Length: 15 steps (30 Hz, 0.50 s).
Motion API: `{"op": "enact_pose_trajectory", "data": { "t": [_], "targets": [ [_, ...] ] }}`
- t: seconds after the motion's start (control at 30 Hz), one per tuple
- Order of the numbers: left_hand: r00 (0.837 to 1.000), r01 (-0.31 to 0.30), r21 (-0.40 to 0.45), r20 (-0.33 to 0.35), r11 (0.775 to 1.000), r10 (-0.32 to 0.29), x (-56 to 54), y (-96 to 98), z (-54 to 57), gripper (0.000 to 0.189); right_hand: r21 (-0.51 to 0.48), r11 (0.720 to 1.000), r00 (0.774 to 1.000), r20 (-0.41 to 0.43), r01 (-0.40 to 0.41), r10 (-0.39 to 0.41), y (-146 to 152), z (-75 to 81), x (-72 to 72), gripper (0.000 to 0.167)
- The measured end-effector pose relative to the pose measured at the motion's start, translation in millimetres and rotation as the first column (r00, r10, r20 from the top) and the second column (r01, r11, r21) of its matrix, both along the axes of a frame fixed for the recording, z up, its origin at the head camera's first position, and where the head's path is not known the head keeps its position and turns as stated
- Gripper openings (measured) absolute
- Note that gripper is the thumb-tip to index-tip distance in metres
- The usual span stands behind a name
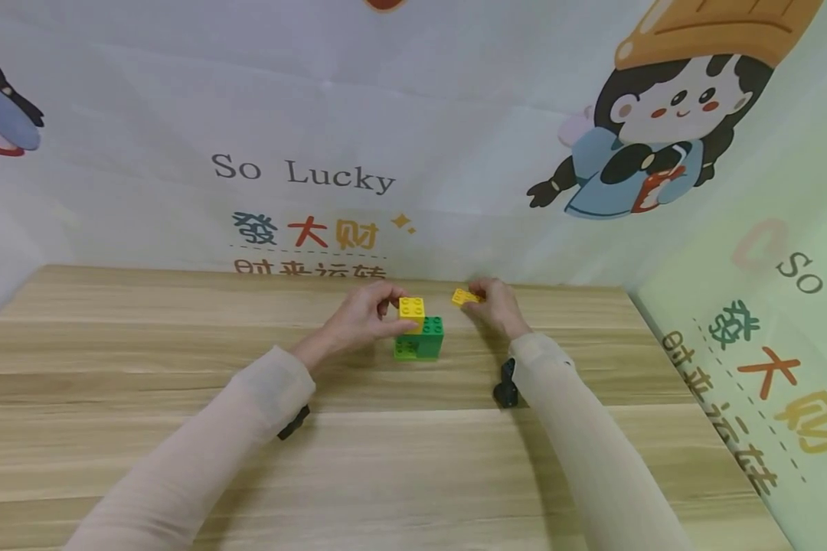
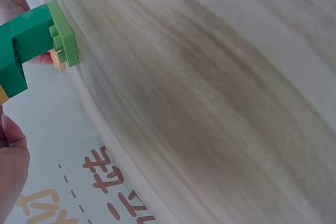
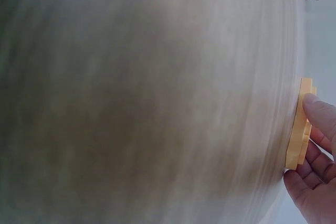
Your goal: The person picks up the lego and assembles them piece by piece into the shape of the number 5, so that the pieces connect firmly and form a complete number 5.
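Observation:
My left hand point(image 1: 364, 312) pinches a yellow building brick point(image 1: 411, 309), thumb at its near side and fingers behind. That brick sits at the top of a small stack: a dark green brick point(image 1: 430, 343) lies under it, over a light green flat brick point(image 2: 66, 34) at the bottom. In the left wrist view, two dark green parts join at a step, with an opening beneath. To the right of the stack, my right hand point(image 1: 498, 304) holds a flat yellow brick point(image 3: 298, 129) by its edges, studs facing up, close over the table.
The wood-grain table point(image 1: 386, 474) ends at a printed cloth backdrop point(image 1: 179, 115) just behind both hands. Another printed cloth point(image 1: 786, 229) hangs along the right side. A black wrist camera point(image 1: 506, 384) is strapped under the right sleeve.

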<state>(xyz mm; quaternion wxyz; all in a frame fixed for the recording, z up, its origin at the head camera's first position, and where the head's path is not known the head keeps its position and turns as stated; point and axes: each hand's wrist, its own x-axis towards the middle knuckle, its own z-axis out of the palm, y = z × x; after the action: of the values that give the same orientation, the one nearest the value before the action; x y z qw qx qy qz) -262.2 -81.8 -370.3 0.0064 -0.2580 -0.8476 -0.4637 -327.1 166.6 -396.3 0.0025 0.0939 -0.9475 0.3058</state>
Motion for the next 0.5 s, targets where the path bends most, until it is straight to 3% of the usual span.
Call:
{"op": "enact_pose_trajectory", "data": {
  "t": [0.5],
  "targets": [
    [1.0, -0.004, 0.001, -0.01, 1.0, 0.004, -0.1, -0.1, -1.1, 0.036, 0.066, 0.997, 0.999, -0.031, -0.029, 0.031, -1.4, 0.1, -0.8, 0.032]
  ]
}}
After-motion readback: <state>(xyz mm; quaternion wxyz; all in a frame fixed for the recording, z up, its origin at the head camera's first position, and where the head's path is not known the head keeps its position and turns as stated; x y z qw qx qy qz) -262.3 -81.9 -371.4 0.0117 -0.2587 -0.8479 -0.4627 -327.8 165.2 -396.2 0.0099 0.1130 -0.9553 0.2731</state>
